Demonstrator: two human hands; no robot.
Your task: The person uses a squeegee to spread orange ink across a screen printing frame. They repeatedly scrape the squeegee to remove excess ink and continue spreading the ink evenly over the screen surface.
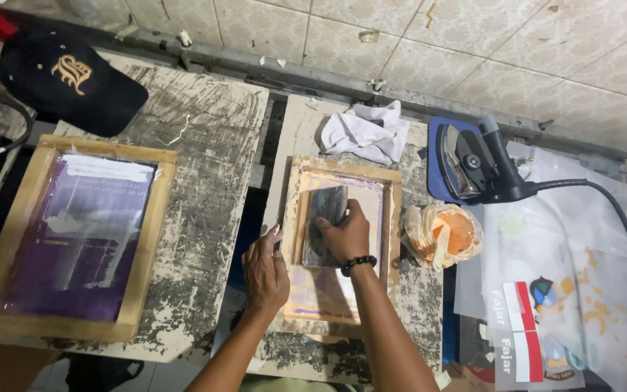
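A small wooden-framed printing screen (392, 190) lies flat on a worn board in the middle. My right hand (345, 234), with a black bead bracelet at the wrist, grips a dark squeegee (324, 210) pressed onto the screen's mesh. My left hand (264, 267) rests on the screen's left frame edge, fingers curled over it, holding it down. The mesh shows a pale purple tint with an orange-lit upper rim.
A larger wooden screen (74, 225) with purple mesh lies at left. A black cap (67, 76) sits at the far left, a white rag (366, 131) behind the small screen. An orange-stained plastic tub (444, 234), an iron (473, 163) with black cord and printed sheets (546, 319) are at right.
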